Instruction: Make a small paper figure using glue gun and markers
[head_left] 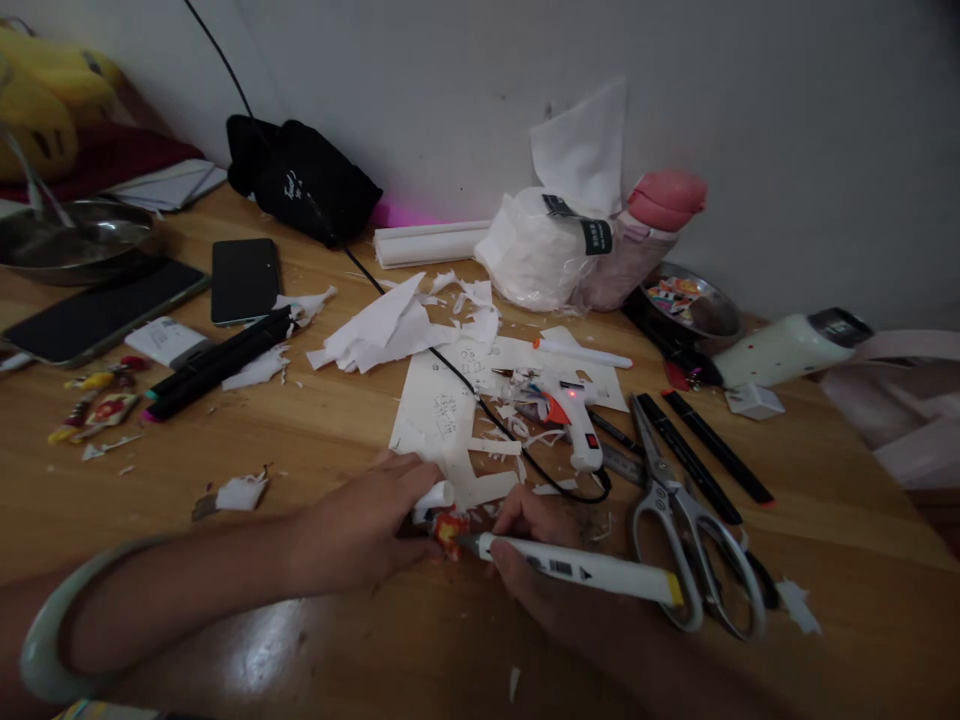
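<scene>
My right hand [536,555] is closed around a white marker [592,568] with a yellow end, its grey tip pointing left. That tip meets or nearly meets a small red-and-yellow coloured piece [450,533], which my left hand [386,520] pinches just above the table. A white marker cap [435,497] also sticks out from between my left fingers. On the left wrist is a pale bangle [56,630]. Beyond the hands lies a sheet of paper [427,405] with handwriting. To the right of my right hand are large scissors [664,500].
A white glue gun [577,420] with a lit red light lies among paper scraps, its black cable [450,365] crossing the table. Dark markers [694,460] lie right, more at left [217,365]. Phones [244,280], a pink-lidded bottle [664,200] and a metal bowl [82,240] stand farther back.
</scene>
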